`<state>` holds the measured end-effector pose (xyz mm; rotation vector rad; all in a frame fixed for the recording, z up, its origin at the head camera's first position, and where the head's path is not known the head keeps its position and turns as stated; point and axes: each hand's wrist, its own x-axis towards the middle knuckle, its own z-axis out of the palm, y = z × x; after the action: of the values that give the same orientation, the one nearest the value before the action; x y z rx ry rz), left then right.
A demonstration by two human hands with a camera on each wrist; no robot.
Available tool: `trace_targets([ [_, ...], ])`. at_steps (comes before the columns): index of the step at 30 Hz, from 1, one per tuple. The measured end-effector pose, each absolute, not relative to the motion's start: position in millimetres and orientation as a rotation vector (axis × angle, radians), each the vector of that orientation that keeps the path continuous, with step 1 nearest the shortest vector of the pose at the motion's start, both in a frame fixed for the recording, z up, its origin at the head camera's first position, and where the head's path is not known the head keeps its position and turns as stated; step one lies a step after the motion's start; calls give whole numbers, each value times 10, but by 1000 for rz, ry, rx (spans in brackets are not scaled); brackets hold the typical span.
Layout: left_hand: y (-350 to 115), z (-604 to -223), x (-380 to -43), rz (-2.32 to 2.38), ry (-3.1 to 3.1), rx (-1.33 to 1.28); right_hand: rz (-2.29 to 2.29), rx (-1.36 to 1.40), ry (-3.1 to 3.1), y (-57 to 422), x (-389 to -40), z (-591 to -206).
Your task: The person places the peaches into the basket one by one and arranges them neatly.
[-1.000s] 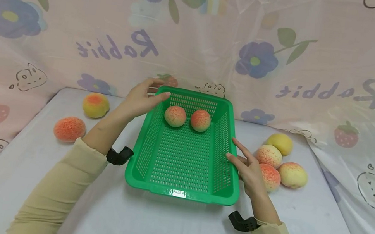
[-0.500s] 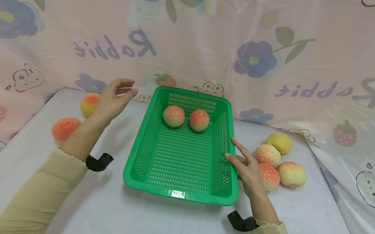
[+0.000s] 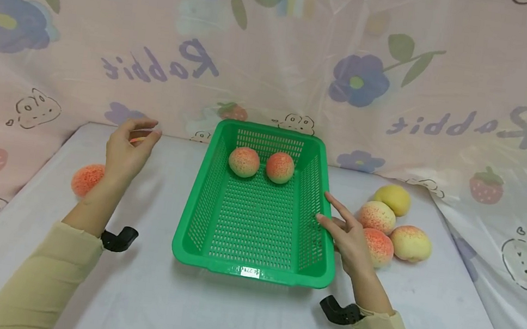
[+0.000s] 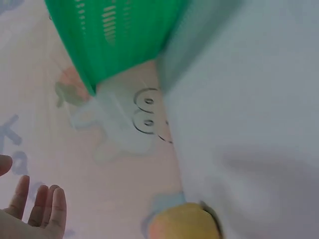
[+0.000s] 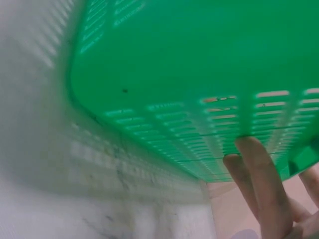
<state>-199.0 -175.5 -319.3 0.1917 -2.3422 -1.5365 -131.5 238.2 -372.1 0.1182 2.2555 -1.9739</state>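
Note:
A green plastic basket [image 3: 250,270] stands mid-table, with two reddish peaches, one on the left [image 3: 244,162] and one on the right [image 3: 280,167], lying at its far end. My right hand [image 3: 352,247] holds the basket's right side, thumb over the rim; the right wrist view has its fingers [image 5: 264,184] against the outer wall. My left hand [image 3: 126,153] hovers at the far left, fingers loosely bent. Behind it a yellow-orange peach [image 4: 187,222] is mostly hidden in the head view; the left wrist view shows hand and peach apart.
An orange-red peach [image 3: 87,180] lies beside my left forearm. Right of the basket several peaches cluster, among them a yellow one [image 3: 392,199] and a pale one [image 3: 410,243]. A printed curtain [image 3: 277,51] hangs behind the white table [image 3: 225,313].
My left hand has left the basket's far left corner and moved left, over to the yellow-orange peach, now covering most of it. My right hand has stayed on the basket.

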Motion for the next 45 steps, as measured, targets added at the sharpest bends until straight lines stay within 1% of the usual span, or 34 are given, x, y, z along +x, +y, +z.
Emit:
trace_targets([
  [16, -2103, -3474, -1962, -1366, -2220, 342, -1952, 127, 2282, 2372, -1352, -3741],
  [22, -2267, -3543, -1914, -1331, -2306, 443, -1958, 124, 2278, 2377, -1346, -3748],
  [38, -2638, -3746, -1809, -1209, -2462, 514, -1965, 120, 2267, 2388, -1325, -3744],
  [45, -2779, -3861, -1783, -1307, -2602, 621, -1962, 117, 2270, 2388, -1323, -3741],
])
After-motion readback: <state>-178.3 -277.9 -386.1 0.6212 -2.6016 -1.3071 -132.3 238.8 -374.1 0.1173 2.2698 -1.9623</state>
